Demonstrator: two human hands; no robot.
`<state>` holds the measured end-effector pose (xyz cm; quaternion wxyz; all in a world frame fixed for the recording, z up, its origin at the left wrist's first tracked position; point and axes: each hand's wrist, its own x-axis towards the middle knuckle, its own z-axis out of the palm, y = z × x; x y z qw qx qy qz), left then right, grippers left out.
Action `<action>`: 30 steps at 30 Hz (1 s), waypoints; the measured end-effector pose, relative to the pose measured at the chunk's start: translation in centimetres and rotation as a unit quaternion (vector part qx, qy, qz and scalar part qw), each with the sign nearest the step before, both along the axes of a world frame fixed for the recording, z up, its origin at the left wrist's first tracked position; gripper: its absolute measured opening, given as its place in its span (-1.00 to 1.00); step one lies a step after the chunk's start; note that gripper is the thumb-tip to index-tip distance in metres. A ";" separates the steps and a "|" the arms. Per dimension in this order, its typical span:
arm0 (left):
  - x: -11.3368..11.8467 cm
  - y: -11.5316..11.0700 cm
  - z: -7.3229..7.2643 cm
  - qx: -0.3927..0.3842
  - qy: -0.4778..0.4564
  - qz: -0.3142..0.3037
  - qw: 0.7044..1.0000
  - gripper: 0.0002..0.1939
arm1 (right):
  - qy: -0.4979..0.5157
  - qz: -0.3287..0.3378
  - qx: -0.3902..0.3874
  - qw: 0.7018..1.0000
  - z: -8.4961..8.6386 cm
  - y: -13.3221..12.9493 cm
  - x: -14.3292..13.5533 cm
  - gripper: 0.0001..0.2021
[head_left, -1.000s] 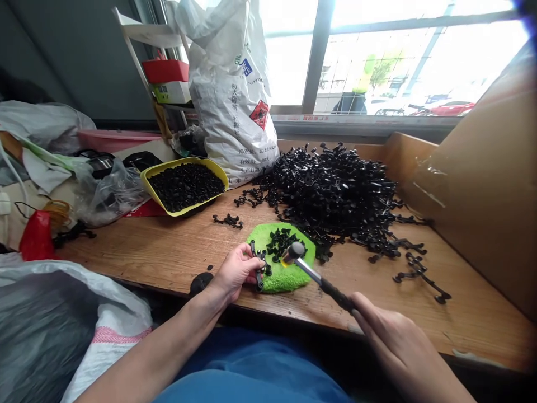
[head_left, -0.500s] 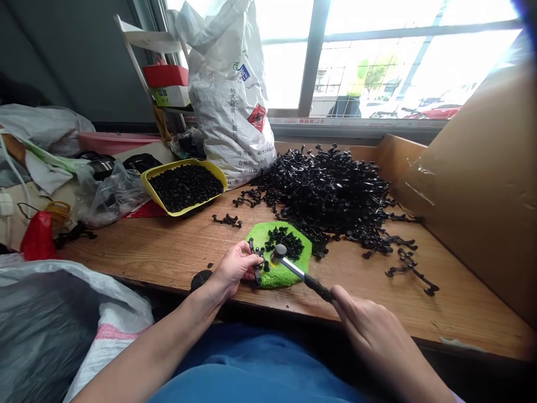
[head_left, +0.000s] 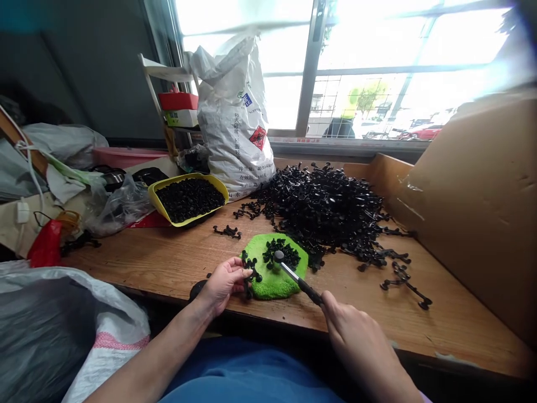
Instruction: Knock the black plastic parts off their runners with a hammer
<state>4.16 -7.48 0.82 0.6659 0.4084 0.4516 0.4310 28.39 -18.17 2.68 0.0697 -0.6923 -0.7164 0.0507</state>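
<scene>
Between the thumb and fingers of my left hand (head_left: 226, 282) is a branched black plastic piece (head_left: 253, 272) with round knobs at its ends. It sits over the left edge of a bright green fuzzy mat (head_left: 272, 288). My right hand (head_left: 354, 324) is wrapped round the dark grip of a hammer (head_left: 289, 272) with a metal shaft. The hammer's round head is above the middle of the mat, apart from my left hand. Small loose black parts (head_left: 289, 252) lie heaped on the mat, just behind the hammer head.
A large pile of branched black pieces (head_left: 327, 207) covers the back of the wooden table (head_left: 168, 263). A yellow scoop tray (head_left: 184, 223) of small black parts stands left, before a tall white sack (head_left: 235, 123). Cardboard (head_left: 474, 212) walls the right side. A woven bag (head_left: 121, 358) hangs open front left.
The view has tilted up slightly. My left hand has drawn the black piece a little left and turned it. The hammer head has come off the spot beside that piece.
</scene>
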 end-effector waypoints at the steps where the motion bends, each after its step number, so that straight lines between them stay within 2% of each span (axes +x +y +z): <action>1: -0.2 0.1 -0.1 0.001 -0.003 0.000 1.000 -0.68 | 0.007 0.002 0.002 1.000 -0.1 0.3 -0.1 -0.84; 6: -0.4 0.9 -0.3 -0.003 -0.017 0.005 1.000 -0.73 | 0.031 0.030 0.004 0.999 -0.9 1.2 0.3 -0.84; 13: 1.0 1.6 0.5 -0.022 0.014 0.021 0.999 -0.78 | 0.067 0.042 -0.023 0.997 -2.1 1.6 1.5 -0.85; 19: 1.7 2.4 0.8 -0.020 0.033 0.025 0.999 -0.81 | 0.098 0.039 -0.047 0.993 -2.3 1.6 1.4 -0.82; 30: 2.2 2.6 0.5 -0.019 0.072 0.034 0.997 -0.83 | 0.080 0.066 -0.027 0.994 -2.5 1.8 1.4 -0.87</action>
